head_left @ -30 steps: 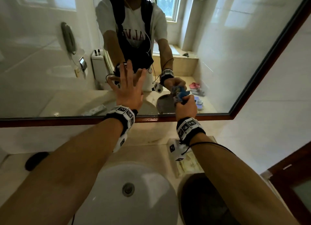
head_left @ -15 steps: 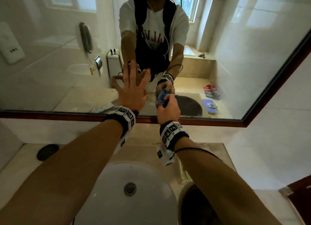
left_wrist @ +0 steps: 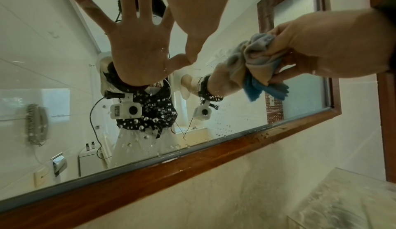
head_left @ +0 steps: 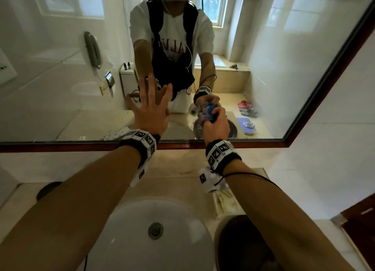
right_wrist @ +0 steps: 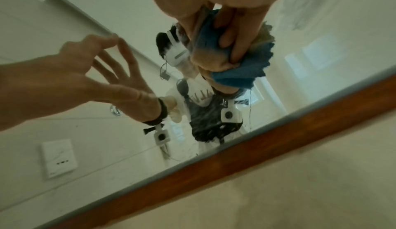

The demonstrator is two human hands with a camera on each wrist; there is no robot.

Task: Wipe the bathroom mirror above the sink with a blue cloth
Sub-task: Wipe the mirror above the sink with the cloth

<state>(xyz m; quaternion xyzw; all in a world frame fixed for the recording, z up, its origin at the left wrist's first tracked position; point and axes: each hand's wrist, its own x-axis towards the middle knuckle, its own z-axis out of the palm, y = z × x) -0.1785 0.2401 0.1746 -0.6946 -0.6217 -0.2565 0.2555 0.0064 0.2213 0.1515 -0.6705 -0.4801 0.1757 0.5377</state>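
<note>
The mirror (head_left: 60, 88) in its brown wooden frame (head_left: 81, 147) fills the wall above the sink. My left hand (head_left: 152, 110) lies flat on the glass with fingers spread and straight, its thumb tip touching the glass in the left wrist view (left_wrist: 199, 20). To its right, my right hand (head_left: 216, 124) grips a bunched blue cloth (head_left: 205, 111) and presses it against the glass just above the lower frame. The cloth (left_wrist: 257, 58) looks blue and grey, crumpled between fingers and thumb (right_wrist: 246, 70). Water drops dot the glass near the lower edge.
A white sink basin (head_left: 154, 240) sits below my arms in a beige counter. A dark round container (head_left: 243, 246) stands at its right, a small tray (head_left: 225, 203) behind that. A black round object (head_left: 47, 189) lies at the counter's left. A brown door (head_left: 361, 220) is at far right.
My right hand slid the cloth left toward my left hand, then back to the right along the lower glass. My left hand stayed flat on the mirror.
</note>
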